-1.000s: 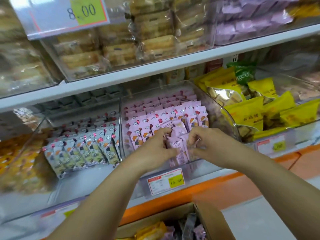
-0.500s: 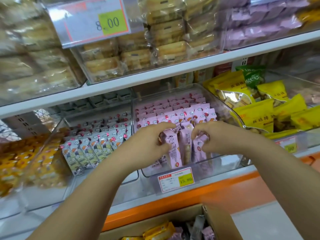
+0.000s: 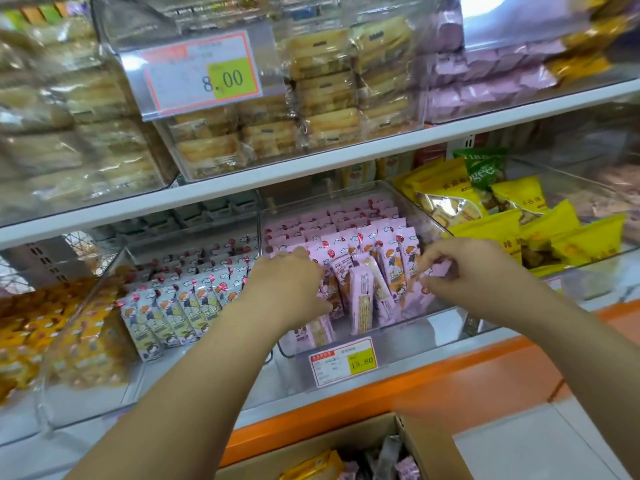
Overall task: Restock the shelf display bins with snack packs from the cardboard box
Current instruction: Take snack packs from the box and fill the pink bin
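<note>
We are standing in a shop: white shelves are carrying clear bins crammed with wrapped snack packs, sorted by kind, and printed price tags reading 8.00 and 15.80 are hanging on the bin fronts, facing us.

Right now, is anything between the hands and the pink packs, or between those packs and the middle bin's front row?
Nothing visible. The left hand and the right hand are both inside the open-topped clear bin, on the pink snack packs; the right pinches one. The bin's front wall sits below them, not in the way.
</note>
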`<state>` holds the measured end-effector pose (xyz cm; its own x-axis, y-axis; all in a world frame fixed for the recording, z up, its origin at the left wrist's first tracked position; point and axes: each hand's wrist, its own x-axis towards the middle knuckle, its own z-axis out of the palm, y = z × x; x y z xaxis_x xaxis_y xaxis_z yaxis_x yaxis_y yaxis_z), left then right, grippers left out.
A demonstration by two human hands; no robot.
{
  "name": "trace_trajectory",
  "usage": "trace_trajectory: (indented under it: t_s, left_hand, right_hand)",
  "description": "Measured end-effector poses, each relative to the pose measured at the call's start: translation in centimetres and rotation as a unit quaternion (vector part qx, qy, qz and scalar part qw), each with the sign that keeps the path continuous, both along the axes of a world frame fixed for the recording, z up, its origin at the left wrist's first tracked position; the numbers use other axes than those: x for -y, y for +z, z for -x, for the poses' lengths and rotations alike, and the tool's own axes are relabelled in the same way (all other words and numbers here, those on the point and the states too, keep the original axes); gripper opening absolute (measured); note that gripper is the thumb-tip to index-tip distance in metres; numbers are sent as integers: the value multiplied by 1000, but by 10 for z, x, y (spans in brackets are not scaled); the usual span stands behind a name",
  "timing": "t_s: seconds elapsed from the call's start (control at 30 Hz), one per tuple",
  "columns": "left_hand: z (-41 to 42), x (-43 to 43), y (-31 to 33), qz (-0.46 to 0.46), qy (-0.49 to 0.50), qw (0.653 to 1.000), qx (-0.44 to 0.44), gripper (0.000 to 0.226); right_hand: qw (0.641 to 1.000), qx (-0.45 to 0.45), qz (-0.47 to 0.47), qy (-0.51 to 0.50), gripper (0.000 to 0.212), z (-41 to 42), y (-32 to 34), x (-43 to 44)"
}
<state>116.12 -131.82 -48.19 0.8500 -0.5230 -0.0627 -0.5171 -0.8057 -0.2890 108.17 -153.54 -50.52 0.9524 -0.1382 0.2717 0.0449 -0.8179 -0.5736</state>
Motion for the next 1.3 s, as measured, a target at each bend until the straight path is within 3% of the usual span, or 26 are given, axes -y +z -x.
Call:
trace_trajectory:
  t_s: [0.17, 0.27, 0.47, 0.57, 0.63, 0.73, 0.8, 0.9, 1.07, 1.2, 1.3]
  left_hand:
    - [-13, 43, 0, 142, -69, 987, 24, 47]
    - [-25, 61, -6, 82, -50, 995, -10, 47]
    - [-21, 50, -5, 18, -28, 998, -51, 21]
    - [-16, 42, 4, -49, 11, 996, -80, 19]
    - [-16, 46, 6, -46, 15, 996, -73, 16]
    - [-22, 62, -3, 1, -28, 1000, 4, 18]
    - [-33, 72, -18, 14, -67, 997, 35, 33]
    - [-46, 77, -32, -36, -116, 991, 62, 42]
    - [-53, 78, -39, -55, -136, 983, 111, 35]
    - [-55, 76, -32, -48, -176, 978, 100, 26]
    - [-50, 79, -28, -47, -215, 975, 20, 32]
  right_hand:
    - [985, 156, -55, -48, 23, 3, -8, 9]
    - [972, 210, -92, -58, 26, 6, -15, 17]
    - [972, 206, -106, -31, 22, 6, -22, 25]
    - [971, 207, -117, -32, 25, 6, -21, 24]
    - [968, 204, -138, -36, 27, 5, -19, 23]
    - [965, 212, -151, -35, 34, 5, -18, 19]
    - [964, 219, -150, -32, 39, 5, -18, 18]
    - [960, 229, -154, -43, 45, 5, -20, 21]
    - [959, 232, -158, -44, 43, 3, -23, 25]
    - [955, 238, -171, -42, 25, 2, -22, 25]
    - [955, 234, -175, -47, 24, 2, -22, 24]
